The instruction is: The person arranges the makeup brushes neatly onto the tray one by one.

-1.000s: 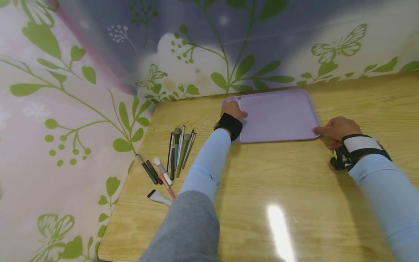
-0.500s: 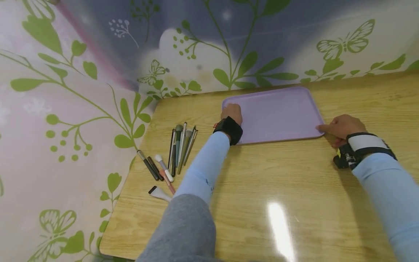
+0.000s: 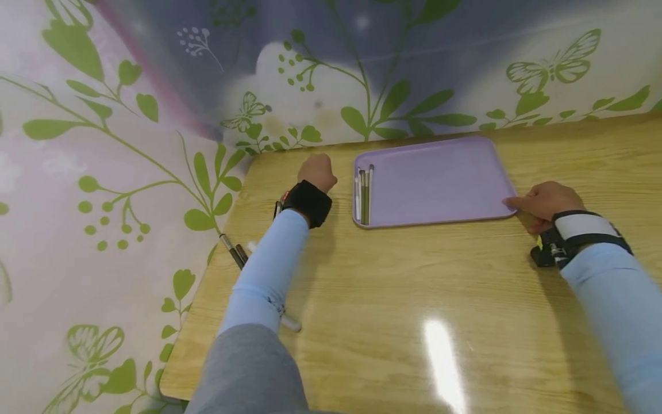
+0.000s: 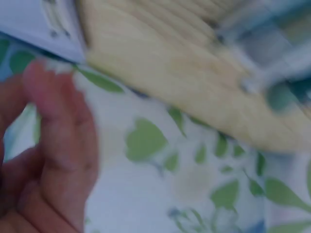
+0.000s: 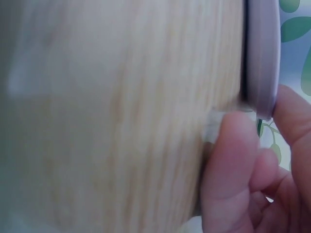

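- Brushes (image 3: 364,195) lay side by side at the left end of the purple tray (image 3: 439,178), roughly parallel to its short rim.
- Loose brushes (image 3: 233,251) were on the wooden table (image 3: 414,276), partly hidden by the left sleeve (image 3: 269,276).
- Left hand (image 3: 318,172) was off the tray, just left of its rim; its wrist view, though blurred, showed loosely bent fingers with nothing visible in them.
- Right hand (image 3: 553,198) pinched the tray's near right corner.
- Placing brushes in a row seemed the work in hand; a light, steady pinch on that corner suited it, since a nudged tray could have slid.
- Lifting one brush at a time, by mid-handle, looked wisest, as a bunched pick might have scattered its neighbours.
- Lowering each parallel to the row, just inside the innermost brush, probably offered the best guard against rolling.
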`<state>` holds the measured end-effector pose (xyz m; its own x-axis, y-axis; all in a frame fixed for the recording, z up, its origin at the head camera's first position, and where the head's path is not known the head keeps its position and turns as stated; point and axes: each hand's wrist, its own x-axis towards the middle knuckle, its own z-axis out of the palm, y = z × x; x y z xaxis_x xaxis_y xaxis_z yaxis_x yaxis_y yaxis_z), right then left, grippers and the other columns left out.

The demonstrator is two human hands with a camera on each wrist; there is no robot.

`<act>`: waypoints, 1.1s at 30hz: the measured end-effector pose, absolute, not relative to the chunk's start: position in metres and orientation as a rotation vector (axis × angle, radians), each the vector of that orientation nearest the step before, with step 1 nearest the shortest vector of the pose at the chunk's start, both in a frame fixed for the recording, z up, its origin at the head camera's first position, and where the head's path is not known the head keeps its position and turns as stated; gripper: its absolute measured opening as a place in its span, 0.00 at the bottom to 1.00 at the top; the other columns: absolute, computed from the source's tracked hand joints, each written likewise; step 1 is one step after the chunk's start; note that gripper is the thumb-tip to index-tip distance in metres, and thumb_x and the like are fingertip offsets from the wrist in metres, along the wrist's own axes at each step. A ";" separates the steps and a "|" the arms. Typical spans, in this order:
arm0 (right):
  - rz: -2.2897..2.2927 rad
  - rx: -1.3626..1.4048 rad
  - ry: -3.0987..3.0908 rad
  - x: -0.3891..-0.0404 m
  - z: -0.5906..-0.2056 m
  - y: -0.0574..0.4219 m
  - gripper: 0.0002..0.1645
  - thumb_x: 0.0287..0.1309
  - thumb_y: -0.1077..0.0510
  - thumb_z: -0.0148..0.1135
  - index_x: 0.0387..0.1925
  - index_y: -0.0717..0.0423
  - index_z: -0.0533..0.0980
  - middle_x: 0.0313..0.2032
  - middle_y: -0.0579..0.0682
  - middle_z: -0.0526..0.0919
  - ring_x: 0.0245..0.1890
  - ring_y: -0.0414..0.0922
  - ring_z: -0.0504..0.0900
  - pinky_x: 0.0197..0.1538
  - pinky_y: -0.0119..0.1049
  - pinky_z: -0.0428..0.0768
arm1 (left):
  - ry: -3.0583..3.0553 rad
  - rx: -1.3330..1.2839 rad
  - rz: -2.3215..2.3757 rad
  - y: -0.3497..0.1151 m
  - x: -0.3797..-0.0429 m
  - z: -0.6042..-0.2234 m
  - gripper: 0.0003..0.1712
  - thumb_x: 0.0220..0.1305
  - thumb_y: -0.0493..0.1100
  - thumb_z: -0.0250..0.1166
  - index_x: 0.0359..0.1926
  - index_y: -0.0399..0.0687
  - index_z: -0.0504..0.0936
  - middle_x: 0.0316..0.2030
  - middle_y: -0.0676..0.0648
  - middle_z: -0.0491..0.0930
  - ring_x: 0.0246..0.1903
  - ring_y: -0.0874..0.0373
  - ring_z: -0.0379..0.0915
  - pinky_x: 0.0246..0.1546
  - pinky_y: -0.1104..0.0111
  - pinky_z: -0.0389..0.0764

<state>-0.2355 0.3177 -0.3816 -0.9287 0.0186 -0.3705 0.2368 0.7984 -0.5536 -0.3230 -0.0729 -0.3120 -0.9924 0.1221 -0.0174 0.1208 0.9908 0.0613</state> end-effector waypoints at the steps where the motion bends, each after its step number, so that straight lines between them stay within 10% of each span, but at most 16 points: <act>1: -0.871 0.186 2.638 -0.236 -0.381 0.317 0.34 0.40 0.29 0.49 0.18 0.57 0.64 0.13 0.48 0.75 0.14 0.41 0.77 0.21 0.36 0.74 | 3.081 0.160 0.071 -0.084 -0.322 -0.312 0.11 0.51 0.40 0.55 0.15 0.44 0.71 0.20 0.46 0.73 0.15 0.59 0.62 0.16 0.68 0.65; 11: -0.845 0.143 2.657 -0.236 -0.377 0.319 0.38 0.42 0.29 0.46 0.26 0.63 0.68 0.12 0.46 0.76 0.15 0.42 0.78 0.21 0.36 0.72 | 3.118 0.289 -0.128 -0.172 -0.382 -0.439 0.06 0.36 0.42 0.57 0.17 0.44 0.77 0.20 0.41 0.77 0.19 0.49 0.71 0.16 0.61 0.70; 19: -0.876 0.154 2.618 -0.236 -0.381 0.316 0.41 0.41 0.28 0.47 0.30 0.65 0.66 0.12 0.46 0.77 0.16 0.43 0.79 0.22 0.36 0.73 | 2.943 0.046 -0.044 -0.125 -0.296 -0.356 0.11 0.52 0.39 0.53 0.33 0.40 0.79 0.47 0.37 0.71 0.27 0.51 0.73 0.19 0.62 0.71; 25: -0.894 0.163 2.619 -0.233 -0.380 0.314 0.41 0.41 0.29 0.48 0.32 0.66 0.66 0.11 0.46 0.76 0.15 0.42 0.78 0.22 0.36 0.73 | 3.094 0.059 -0.186 -0.106 -0.264 -0.337 0.10 0.56 0.38 0.51 0.28 0.40 0.80 0.34 0.42 0.79 0.26 0.56 0.76 0.21 0.66 0.75; 33: -0.892 0.162 2.629 -0.234 -0.381 0.315 0.39 0.42 0.29 0.48 0.29 0.64 0.67 0.11 0.46 0.76 0.14 0.42 0.78 0.22 0.36 0.73 | 3.147 0.128 0.120 -0.106 -0.306 -0.356 0.13 0.51 0.40 0.55 0.15 0.41 0.76 0.18 0.45 0.76 0.21 0.55 0.72 0.20 0.68 0.73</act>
